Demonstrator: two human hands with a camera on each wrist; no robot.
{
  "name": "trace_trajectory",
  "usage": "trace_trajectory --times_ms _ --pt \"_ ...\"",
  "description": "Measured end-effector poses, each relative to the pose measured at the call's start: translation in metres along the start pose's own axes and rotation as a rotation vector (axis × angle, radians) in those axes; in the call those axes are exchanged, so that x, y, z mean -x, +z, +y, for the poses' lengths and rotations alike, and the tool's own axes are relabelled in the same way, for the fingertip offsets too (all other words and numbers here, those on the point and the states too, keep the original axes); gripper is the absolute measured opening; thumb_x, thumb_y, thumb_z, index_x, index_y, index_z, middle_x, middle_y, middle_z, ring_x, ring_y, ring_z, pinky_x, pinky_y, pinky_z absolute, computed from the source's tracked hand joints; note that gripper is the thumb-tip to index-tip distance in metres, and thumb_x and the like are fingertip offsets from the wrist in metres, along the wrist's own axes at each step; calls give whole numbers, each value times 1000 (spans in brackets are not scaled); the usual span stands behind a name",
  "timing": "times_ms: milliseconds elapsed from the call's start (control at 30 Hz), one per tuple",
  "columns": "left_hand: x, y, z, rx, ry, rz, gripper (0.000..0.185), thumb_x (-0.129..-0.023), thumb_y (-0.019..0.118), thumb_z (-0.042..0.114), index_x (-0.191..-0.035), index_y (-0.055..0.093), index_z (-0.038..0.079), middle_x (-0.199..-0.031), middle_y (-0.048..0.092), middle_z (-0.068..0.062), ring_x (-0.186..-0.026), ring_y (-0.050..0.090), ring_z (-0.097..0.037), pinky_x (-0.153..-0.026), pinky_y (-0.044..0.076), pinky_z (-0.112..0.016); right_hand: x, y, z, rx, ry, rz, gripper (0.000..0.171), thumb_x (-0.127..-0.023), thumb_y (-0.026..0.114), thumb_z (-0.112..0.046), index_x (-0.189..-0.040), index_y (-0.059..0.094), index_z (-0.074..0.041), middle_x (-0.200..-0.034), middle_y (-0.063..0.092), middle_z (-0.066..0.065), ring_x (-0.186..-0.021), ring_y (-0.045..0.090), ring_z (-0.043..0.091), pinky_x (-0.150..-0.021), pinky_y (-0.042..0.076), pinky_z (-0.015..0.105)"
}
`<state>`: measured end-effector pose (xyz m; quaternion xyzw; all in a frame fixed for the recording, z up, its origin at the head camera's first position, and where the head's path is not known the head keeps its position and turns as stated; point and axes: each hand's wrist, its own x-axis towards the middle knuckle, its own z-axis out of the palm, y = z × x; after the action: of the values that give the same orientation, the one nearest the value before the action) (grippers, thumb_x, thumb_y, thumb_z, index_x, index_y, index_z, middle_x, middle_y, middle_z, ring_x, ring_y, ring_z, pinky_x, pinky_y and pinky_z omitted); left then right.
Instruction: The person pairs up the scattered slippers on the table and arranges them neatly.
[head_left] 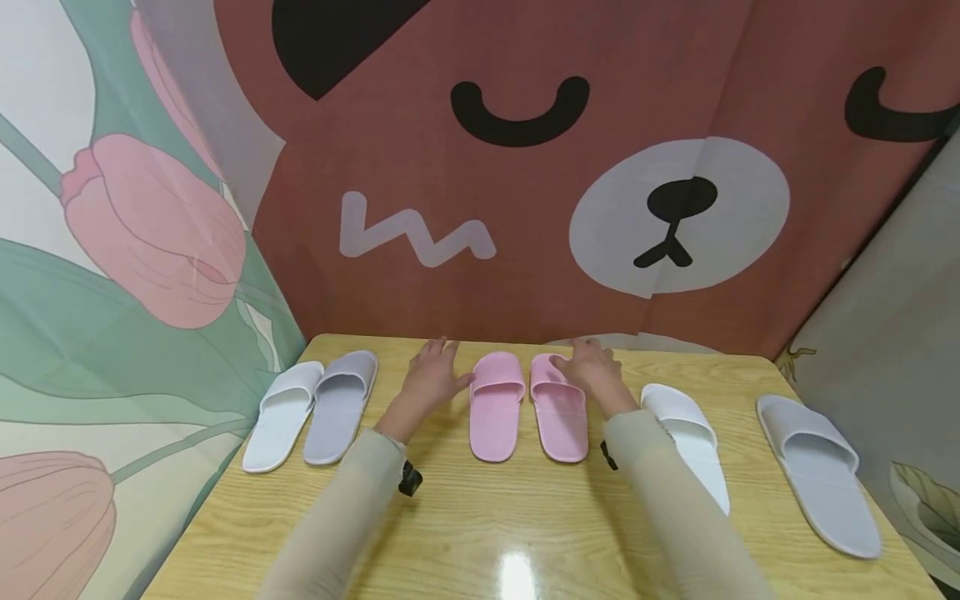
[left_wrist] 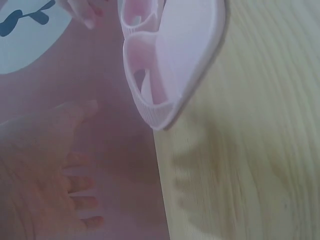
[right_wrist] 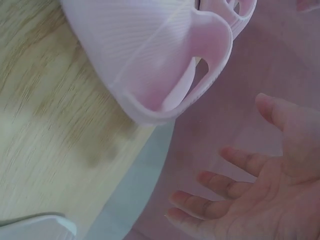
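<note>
Two pink slippers lie side by side on the wooden table, toes toward the back: the left pink slipper [head_left: 493, 425] and the right pink slipper [head_left: 564, 429]. Just left of the pair is my left hand [head_left: 429, 382], its thumb reaching toward the slipper's toe. My right hand [head_left: 594, 373] hovers over the right slipper's toe strap in the head view. From the right wrist, the hand [right_wrist: 250, 185] shows spread fingers apart from the pink slipper [right_wrist: 145, 55]. Likewise, the left wrist view has the left hand [left_wrist: 45, 165] holding nothing, beside a pink slipper [left_wrist: 192, 45].
At the table's left lie a white slipper [head_left: 273, 433] and a grey slipper [head_left: 333, 421], close together. On the right, a white slipper [head_left: 701, 458], partly behind my right sleeve, and a grey slipper [head_left: 828, 500] lie apart. A bear-print curtain [head_left: 420, 292] hangs behind the table [head_left: 450, 525].
</note>
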<state>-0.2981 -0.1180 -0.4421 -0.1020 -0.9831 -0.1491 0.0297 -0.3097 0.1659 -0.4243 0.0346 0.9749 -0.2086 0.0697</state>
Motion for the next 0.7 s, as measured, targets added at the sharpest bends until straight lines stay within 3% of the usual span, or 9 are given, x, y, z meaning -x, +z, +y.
trace_trajectory --times_ms 167,700 --pt "4 -3 -10 -7 -13 8 77 -95 66 48 -154 41 5 -160 34 -22 -149 28 -40 -117 28 -58 1 -3 6 12 3 0 75 -100 50 -53 -157 34 -7 -155 31 30 -138 31 55 -110 30 69" --pt "14 -18 -37 -12 -47 25 76 -95 66 47 -153 41 3 -158 35 -24 -147 29 -44 -114 32 -61 6 -21 16 37 3 -5 74 -101 50 -50 -157 34 -5 -161 19 31 -141 24 60 -112 22 72"
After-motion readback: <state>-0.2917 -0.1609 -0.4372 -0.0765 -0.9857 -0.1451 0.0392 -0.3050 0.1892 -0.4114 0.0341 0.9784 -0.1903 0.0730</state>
